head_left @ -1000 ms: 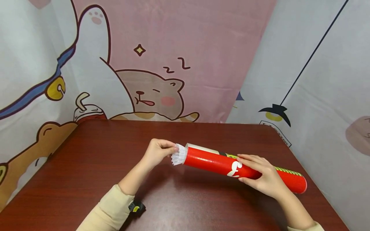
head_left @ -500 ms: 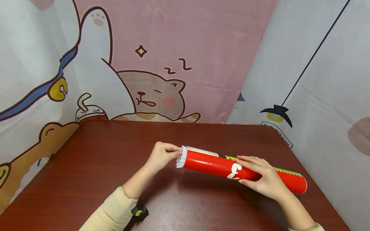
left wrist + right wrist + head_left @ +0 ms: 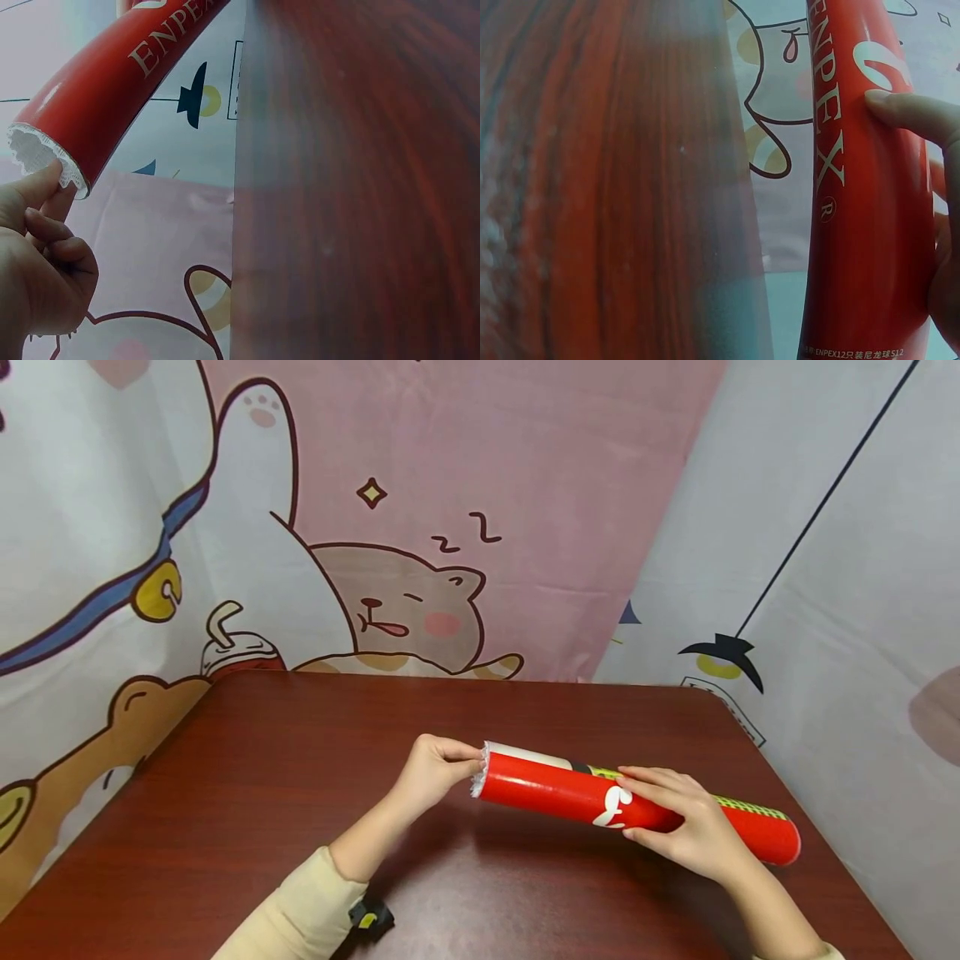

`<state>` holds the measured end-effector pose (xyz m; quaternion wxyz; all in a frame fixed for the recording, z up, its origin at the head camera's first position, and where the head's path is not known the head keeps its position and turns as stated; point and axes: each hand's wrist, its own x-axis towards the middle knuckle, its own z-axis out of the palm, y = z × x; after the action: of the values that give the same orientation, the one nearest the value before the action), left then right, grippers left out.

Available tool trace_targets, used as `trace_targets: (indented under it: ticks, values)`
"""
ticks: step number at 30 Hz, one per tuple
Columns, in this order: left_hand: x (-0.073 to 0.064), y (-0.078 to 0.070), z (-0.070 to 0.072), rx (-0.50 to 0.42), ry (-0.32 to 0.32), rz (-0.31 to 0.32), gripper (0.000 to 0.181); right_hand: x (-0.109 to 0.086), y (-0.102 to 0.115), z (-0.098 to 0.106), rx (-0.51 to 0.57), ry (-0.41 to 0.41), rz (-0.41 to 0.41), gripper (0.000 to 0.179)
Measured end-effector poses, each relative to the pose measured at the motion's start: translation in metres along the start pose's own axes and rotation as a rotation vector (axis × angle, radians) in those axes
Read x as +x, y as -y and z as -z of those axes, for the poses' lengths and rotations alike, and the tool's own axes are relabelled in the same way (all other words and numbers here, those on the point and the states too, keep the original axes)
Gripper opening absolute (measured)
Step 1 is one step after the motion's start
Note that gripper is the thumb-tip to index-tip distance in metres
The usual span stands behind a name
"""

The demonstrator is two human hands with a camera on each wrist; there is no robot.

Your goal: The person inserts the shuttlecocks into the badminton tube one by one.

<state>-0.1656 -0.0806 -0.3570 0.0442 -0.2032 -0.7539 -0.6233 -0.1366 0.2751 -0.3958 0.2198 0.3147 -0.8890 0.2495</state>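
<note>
A long red shuttlecock tube (image 3: 540, 787), printed with white letters, lies crosswise above the table, its open end to the left. My right hand (image 3: 686, 814) grips it around the middle, thumb on the near side and fingers over the top. At the open end, only the frilled white skirt edge of a shuttlecock (image 3: 28, 146) shows; the rest of it is hidden inside the tube. Thumb and forefinger of my left hand (image 3: 438, 770) pinch that edge right at the tube's rim. In the right wrist view, my thumb (image 3: 889, 103) presses on the tube beside its white logo.
The dark red-brown wooden table (image 3: 285, 793) spreads beneath both hands. A printed cloth (image 3: 570, 527) with cartoon animals hangs behind it and along the sides. A black wrist device (image 3: 371, 917) sits by the left sleeve (image 3: 300, 906).
My left hand has moved right, sliding the shuttlecock into the tube until just its skirt edge shows. My right hand keeps its grip on the tube in about the same place.
</note>
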Motion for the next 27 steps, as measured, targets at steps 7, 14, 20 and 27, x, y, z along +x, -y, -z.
trace_targets:
  ticks: [7,14,20,27]
  values:
    - [0.009,0.036,-0.010,-0.004,-0.018,-0.028,0.008,0.000,0.000,0.001,0.008,0.000,0.006,0.076]
    - [0.006,0.035,-0.018,-0.054,0.023,0.023,0.007,0.000,0.003,-0.001,0.015,0.016,0.003,0.076]
    - [0.006,0.033,-0.014,-0.043,0.029,0.029,0.007,0.001,0.005,-0.001,0.016,0.019,0.004,0.077]
    - [0.009,0.033,-0.005,-0.003,0.026,-0.035,0.011,0.001,0.006,-0.001,0.021,0.017,0.003,0.077]
